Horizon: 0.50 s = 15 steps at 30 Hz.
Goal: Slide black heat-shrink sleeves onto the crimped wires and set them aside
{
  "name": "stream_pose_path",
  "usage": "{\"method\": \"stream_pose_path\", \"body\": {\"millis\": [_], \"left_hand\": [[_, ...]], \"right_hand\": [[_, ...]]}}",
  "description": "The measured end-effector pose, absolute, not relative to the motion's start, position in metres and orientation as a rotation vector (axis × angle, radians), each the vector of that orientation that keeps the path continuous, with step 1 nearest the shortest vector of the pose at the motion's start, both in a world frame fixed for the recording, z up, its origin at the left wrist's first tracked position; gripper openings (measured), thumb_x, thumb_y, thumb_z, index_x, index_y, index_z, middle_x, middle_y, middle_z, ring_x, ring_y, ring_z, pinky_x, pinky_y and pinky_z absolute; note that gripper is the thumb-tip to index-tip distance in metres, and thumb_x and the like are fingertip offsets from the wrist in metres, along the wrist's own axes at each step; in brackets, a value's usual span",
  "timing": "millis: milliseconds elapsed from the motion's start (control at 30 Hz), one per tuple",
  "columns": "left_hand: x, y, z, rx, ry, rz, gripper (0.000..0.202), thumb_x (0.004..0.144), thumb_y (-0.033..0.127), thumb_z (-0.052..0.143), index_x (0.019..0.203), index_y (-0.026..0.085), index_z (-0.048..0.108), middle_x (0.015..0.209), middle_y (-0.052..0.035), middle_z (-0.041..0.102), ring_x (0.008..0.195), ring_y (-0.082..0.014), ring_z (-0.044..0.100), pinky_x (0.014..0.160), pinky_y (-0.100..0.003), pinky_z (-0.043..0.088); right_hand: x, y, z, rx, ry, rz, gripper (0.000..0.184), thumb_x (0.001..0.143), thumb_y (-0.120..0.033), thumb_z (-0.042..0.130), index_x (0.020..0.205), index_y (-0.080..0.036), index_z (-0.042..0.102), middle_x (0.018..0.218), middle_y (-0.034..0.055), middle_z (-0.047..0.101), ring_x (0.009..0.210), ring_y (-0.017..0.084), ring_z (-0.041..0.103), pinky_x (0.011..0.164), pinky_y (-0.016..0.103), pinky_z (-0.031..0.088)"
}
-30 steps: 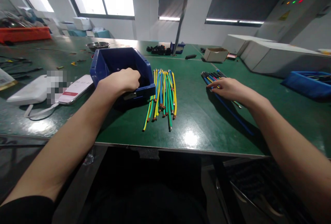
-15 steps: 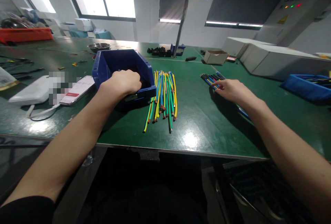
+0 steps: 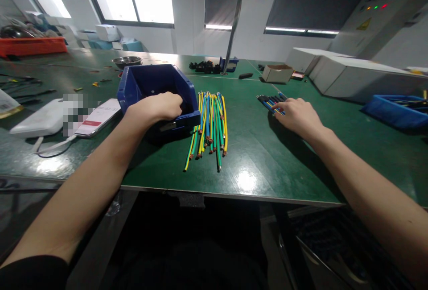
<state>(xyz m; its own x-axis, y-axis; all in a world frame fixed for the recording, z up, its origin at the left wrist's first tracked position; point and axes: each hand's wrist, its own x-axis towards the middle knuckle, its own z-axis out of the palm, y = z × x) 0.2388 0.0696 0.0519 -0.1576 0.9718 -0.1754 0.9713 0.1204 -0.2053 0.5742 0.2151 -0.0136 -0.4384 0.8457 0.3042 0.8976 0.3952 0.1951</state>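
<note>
My left hand [image 3: 165,106] reaches over the front lip of a dark blue plastic bin [image 3: 129,82]. Its knuckles are bent, and its fingers are hidden down inside, so what they touch cannot be seen. Just right of the bin lies a spread of cut wires [image 3: 219,129], green, yellow and blue, some with bare copper ends toward me. Farther right, my right hand [image 3: 297,116] is over a bunch of wires with black ends [image 3: 265,101], blue, yellow and other colours. Its thumb and forefinger close on these wires, while the hand covers their near part.
A phone [image 3: 98,118] and a white device [image 3: 40,116] with a cable lie left of the bin. Behind are a metal bowl [image 3: 127,61], black parts [image 3: 204,66] and a small carton [image 3: 277,73]. White boxes [image 3: 364,78] and a blue tray [image 3: 396,113] stand right.
The fingers of my right hand have bent in more over the wires, and the hand has shifted slightly. My left hand remains in the bin, with little visible change.
</note>
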Motion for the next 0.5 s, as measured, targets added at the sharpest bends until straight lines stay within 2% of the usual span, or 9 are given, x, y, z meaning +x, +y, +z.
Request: {"method": "stream_pose_path", "body": {"millis": [67, 167, 267, 367, 500], "left_hand": [[0.240, 0.070, 0.053, -2.040, -2.366, 0.435, 0.051, 0.078, 0.022, 0.044, 0.119, 0.010, 0.070, 0.107, -0.0192, 0.075, 0.091, -0.0285, 0.072, 0.068, -0.030, 0.051], [0.242, 0.070, 0.054, -2.037, -2.359, 0.472, 0.050, 0.077, 0.022, 0.046, 0.120, 0.012, 0.070, 0.106, -0.0171, 0.076, 0.091, -0.0271, 0.072, 0.067, -0.028, 0.051], [0.244, 0.070, 0.054, -2.042, -2.353, 0.480, 0.050, 0.078, 0.021, 0.046, 0.122, 0.010, 0.068, 0.105, -0.0174, 0.076, 0.089, -0.0260, 0.073, 0.065, -0.026, 0.050], [0.244, 0.070, 0.055, -2.054, -2.372, 0.479, 0.051, 0.079, 0.021, 0.048, 0.125, 0.007, 0.066, 0.104, -0.0188, 0.075, 0.087, -0.0263, 0.072, 0.063, -0.027, 0.049], [0.244, 0.069, 0.056, -2.095, -2.379, 0.499, 0.051, 0.080, 0.024, 0.048, 0.124, 0.005, 0.066, 0.110, -0.0200, 0.074, 0.092, -0.0268, 0.072, 0.064, -0.026, 0.050]], "right_hand": [[0.567, 0.211, -0.014, -1.410, -2.521, -0.421, 0.041, 0.091, -0.035, 0.047, 0.117, -0.016, 0.072, 0.108, 0.0168, 0.068, 0.100, 0.033, 0.061, 0.085, 0.045, 0.047], [0.548, 0.192, -0.011, -1.015, -2.573, 0.010, 0.037, 0.092, -0.043, 0.051, 0.108, -0.018, 0.072, 0.100, 0.0114, 0.068, 0.094, 0.025, 0.060, 0.085, 0.039, 0.046], [0.526, 0.163, -0.006, -0.752, -2.602, 0.567, 0.039, 0.087, -0.055, 0.062, 0.102, -0.020, 0.069, 0.089, 0.0044, 0.064, 0.080, 0.018, 0.057, 0.074, 0.032, 0.045], [0.510, 0.138, -0.002, -0.603, -2.648, 0.997, 0.044, 0.078, -0.056, 0.073, 0.101, -0.020, 0.067, 0.076, -0.0020, 0.056, 0.069, 0.014, 0.050, 0.065, 0.028, 0.040], [0.504, 0.126, -0.003, -0.497, -2.700, 1.177, 0.047, 0.071, -0.055, 0.079, 0.097, -0.018, 0.069, 0.077, -0.0020, 0.055, 0.070, 0.012, 0.048, 0.063, 0.027, 0.036]]}}
